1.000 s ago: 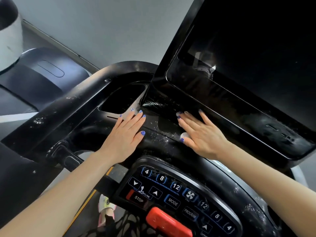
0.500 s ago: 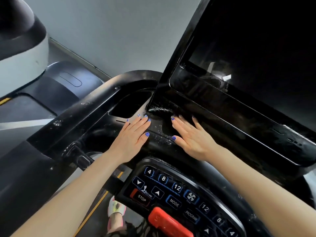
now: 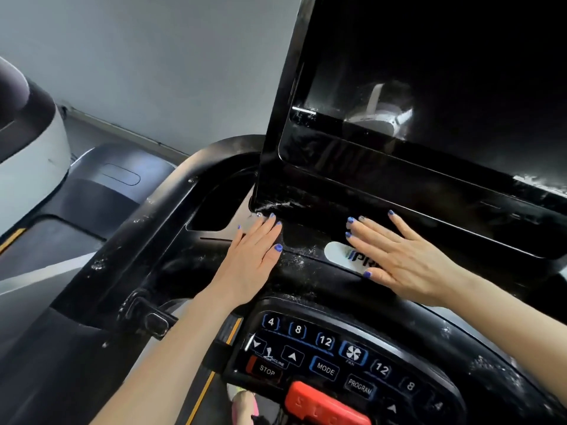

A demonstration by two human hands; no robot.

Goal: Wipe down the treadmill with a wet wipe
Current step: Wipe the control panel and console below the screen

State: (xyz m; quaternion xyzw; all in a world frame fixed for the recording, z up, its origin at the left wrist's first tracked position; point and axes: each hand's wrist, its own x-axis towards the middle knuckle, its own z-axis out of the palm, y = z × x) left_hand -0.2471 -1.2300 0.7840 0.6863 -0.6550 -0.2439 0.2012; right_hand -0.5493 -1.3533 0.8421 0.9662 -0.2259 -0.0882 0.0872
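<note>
A black treadmill console (image 3: 190, 265) fills the view, streaked and flecked white, so wiping looks unfinished. Left hand (image 3: 248, 259) and right hand (image 3: 402, 259) lie flat, fingers straight, below the screen (image 3: 429, 87). No wet wipe visible.

Soft, even light; pale glare streaks the glossy black screen (image 3: 429, 87). Wide-angle bending curves the edges; slight blur throughout.

Two hands (image 3: 254, 259), one treadmill (image 3: 171, 228).
</note>
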